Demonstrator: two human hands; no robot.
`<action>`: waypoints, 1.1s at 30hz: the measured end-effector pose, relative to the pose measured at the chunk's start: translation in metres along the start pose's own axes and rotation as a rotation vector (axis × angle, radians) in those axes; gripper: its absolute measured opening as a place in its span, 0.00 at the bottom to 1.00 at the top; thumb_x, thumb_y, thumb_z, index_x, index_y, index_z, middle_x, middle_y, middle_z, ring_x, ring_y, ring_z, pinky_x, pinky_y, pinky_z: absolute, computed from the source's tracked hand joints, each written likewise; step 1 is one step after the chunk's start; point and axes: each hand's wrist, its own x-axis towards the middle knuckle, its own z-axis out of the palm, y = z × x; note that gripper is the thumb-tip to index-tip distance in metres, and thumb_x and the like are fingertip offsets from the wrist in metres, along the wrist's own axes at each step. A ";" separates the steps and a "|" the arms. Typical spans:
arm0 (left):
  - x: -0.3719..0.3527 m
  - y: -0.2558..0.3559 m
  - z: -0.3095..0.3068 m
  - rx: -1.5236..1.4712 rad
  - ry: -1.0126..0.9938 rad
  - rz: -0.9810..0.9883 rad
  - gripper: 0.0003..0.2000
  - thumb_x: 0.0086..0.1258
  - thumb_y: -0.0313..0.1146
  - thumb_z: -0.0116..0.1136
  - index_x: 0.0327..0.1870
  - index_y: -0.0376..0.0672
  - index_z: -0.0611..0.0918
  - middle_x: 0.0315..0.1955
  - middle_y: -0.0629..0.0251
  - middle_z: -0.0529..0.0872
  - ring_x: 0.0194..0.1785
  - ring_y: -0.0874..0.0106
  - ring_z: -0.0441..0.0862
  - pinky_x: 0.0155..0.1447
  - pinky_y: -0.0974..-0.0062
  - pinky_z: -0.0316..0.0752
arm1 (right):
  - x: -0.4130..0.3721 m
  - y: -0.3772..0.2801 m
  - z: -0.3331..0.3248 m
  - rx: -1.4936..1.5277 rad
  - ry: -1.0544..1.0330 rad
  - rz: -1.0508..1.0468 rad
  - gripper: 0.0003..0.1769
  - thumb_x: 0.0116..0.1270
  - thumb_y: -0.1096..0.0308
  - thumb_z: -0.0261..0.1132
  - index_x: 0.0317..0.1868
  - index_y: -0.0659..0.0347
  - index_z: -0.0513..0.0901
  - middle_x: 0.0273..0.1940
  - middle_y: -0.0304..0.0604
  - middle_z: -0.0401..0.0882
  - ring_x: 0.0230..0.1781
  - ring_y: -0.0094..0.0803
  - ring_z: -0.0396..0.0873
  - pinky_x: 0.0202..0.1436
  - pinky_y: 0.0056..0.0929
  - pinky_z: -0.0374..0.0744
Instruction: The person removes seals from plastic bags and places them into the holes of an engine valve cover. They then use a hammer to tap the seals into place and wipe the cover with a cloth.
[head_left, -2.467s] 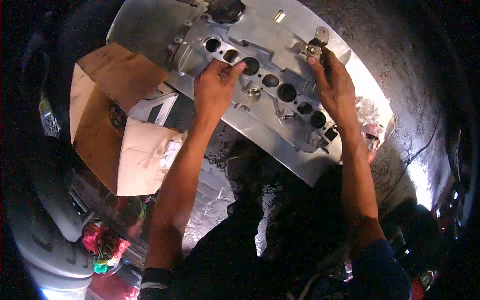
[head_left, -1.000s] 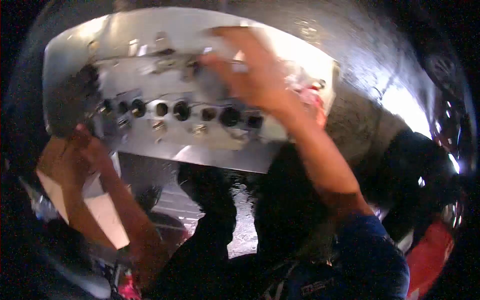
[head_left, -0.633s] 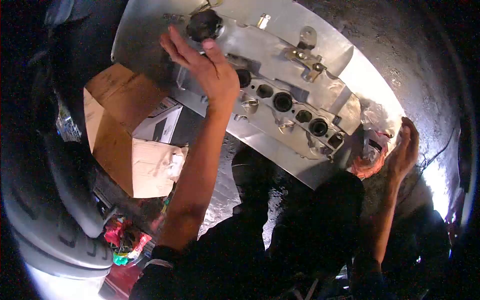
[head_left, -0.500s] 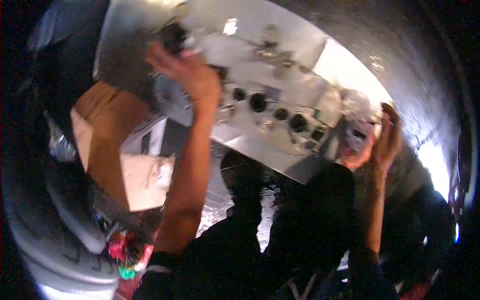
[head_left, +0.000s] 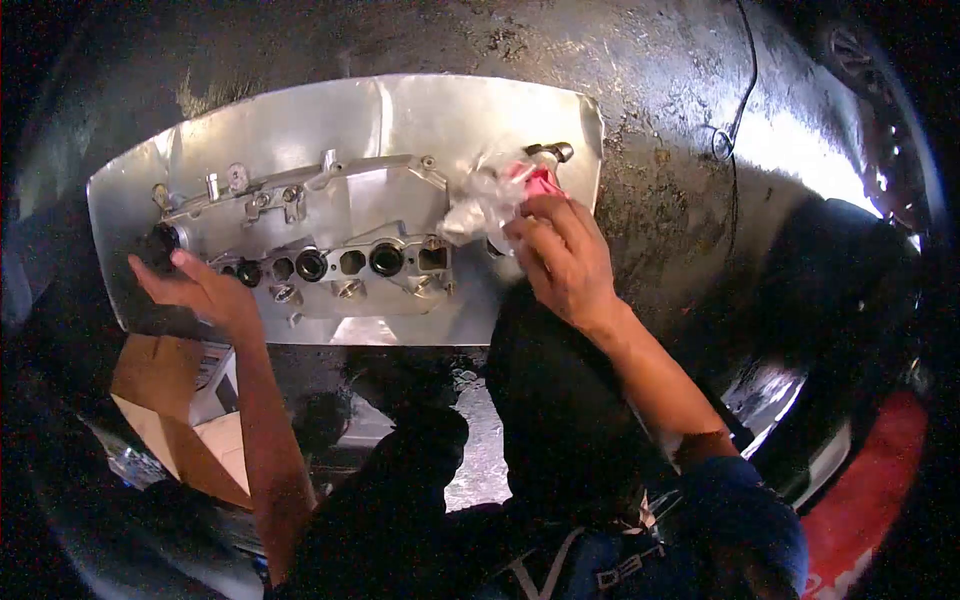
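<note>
One metal sheet (head_left: 480,110) bears the engine part (head_left: 345,205) on stained floor (head_left: 680,120).

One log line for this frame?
left hand: on left end of aluminium casting | right hand: gripping plastic bag | casting: flat on metal sheet

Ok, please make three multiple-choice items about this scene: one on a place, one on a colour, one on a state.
1. Where does the part lie? A on the sheet; B on a chair; C on a shelf.
2. Which colour shows in the bag? A green; B pink; C blue.
3. What does the right hand do? A lies flat; B points up; C grips the bag.
Key: A, the sheet lies under it; B, pink shows through clear plastic; C, the fingers close on it.
</note>
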 end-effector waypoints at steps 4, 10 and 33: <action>0.019 0.088 -0.037 -0.171 -0.543 0.200 0.29 0.87 0.50 0.44 0.74 0.32 0.71 0.66 0.48 0.77 0.73 0.57 0.72 0.77 0.59 0.63 | -0.017 -0.022 -0.019 0.188 0.093 0.061 0.11 0.64 0.81 0.71 0.46 0.65 0.84 0.50 0.53 0.84 0.50 0.48 0.87 0.53 0.39 0.85; 0.015 0.129 -0.040 -0.588 -1.837 -0.966 0.40 0.84 0.65 0.33 0.74 0.35 0.73 0.57 0.54 0.87 0.58 0.61 0.85 0.68 0.63 0.76 | 0.015 -0.106 -0.026 0.492 0.121 -0.129 0.14 0.59 0.77 0.72 0.47 0.61 0.85 0.52 0.49 0.85 0.46 0.42 0.89 0.41 0.34 0.89; -0.055 0.043 -0.173 -0.713 -0.716 -0.787 0.23 0.77 0.35 0.68 0.67 0.36 0.76 0.50 0.61 0.89 0.51 0.78 0.83 0.55 0.78 0.77 | 0.035 -0.196 0.071 0.730 -0.219 0.325 0.21 0.74 0.62 0.71 0.61 0.64 0.80 0.49 0.43 0.83 0.47 0.28 0.80 0.51 0.29 0.80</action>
